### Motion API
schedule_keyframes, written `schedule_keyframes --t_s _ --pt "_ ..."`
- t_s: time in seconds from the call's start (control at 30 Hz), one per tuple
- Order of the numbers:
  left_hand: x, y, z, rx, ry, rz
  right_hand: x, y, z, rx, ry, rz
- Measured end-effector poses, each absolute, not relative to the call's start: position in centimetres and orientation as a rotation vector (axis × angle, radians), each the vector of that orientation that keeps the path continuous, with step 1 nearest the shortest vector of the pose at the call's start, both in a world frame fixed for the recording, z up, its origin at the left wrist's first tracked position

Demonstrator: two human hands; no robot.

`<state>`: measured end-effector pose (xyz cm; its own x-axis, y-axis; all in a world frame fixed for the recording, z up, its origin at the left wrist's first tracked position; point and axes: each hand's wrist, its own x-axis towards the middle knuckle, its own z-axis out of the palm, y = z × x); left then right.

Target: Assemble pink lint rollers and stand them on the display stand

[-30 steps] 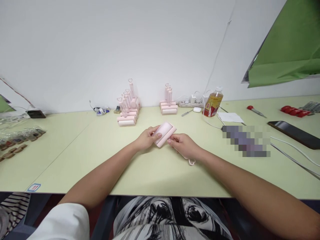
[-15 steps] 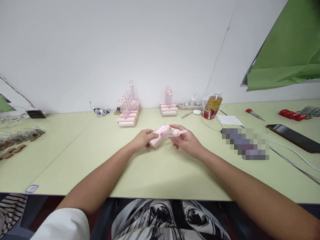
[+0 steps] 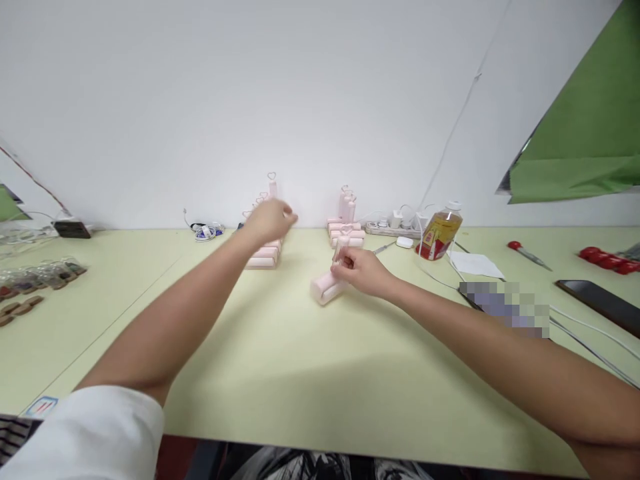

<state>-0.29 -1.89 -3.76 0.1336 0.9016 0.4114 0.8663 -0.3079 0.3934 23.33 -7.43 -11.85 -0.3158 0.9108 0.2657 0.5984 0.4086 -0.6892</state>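
Observation:
My right hand (image 3: 367, 270) pinches the upright tube of a pink rounded device (image 3: 327, 288); a heart-shaped loop tops the tube. The device's thick pink body lies tilted at or just above the tabletop; I cannot tell whether it touches. My left hand (image 3: 273, 220) is stretched out over a left-hand row of similar pink devices (image 3: 263, 257), hiding much of them. Its fingers look slightly apart with nothing between them, though motion blurs them. Just behind my right hand stands a smaller group of the same pink devices (image 3: 346, 227).
At the back right are a power strip (image 3: 393, 229), a drink bottle (image 3: 440, 233) and a white earbud case (image 3: 405, 242). A red-handled screwdriver (image 3: 529, 255), a dark phone (image 3: 600, 303) and cables lie further right. Small glass jars (image 3: 45, 275) stand far left.
My left hand has let go of the pink device and moved forward to the left row. My right hand now holds the device alone, with its tube turned upright. The view has shifted slightly.

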Motion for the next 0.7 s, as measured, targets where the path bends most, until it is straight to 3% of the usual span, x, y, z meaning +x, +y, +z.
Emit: schedule_keyframes --t_s 0.07,0.17,0.37,0.7 --pt "-1.0 1.3 0.0 2.347 2.091 0.903 22.9 -5.5 -11.3 -1.301 -2.024 0.611" --pt "-1.8 5.7 3.1 2.347 2.336 0.588 22.1 -2.7 -10.4 -1.321 -1.994 0.583" --pt "-3.0 11.4 3.1 2.490 2.177 -0.112 20.3 2.1 -8.7 -1.334 -1.989 0.548" --pt "-1.3 13.1 5.1 2.650 2.070 0.220 20.3 6.5 -5.1 -1.316 -1.778 0.521"
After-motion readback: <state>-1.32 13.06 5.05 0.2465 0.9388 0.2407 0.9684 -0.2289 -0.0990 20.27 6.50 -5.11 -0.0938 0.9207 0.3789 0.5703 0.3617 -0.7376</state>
